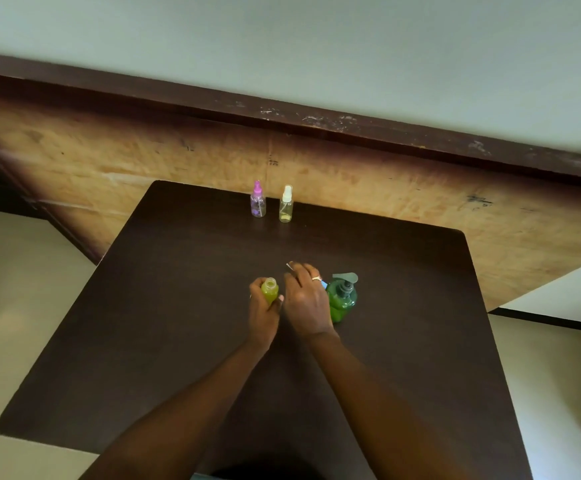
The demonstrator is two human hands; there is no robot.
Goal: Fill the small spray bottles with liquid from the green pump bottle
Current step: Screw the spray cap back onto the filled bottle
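an uncapped small bottle (269,292) is being gripped by the left hand (263,315) while a blue spray top (324,284) is being pinched by the right hand (305,301).

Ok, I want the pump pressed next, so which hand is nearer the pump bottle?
Right. The right hand, holding a spray head, sits just beside the pump bottle, on its left; the left hand is farther left, gripping the small bottle.
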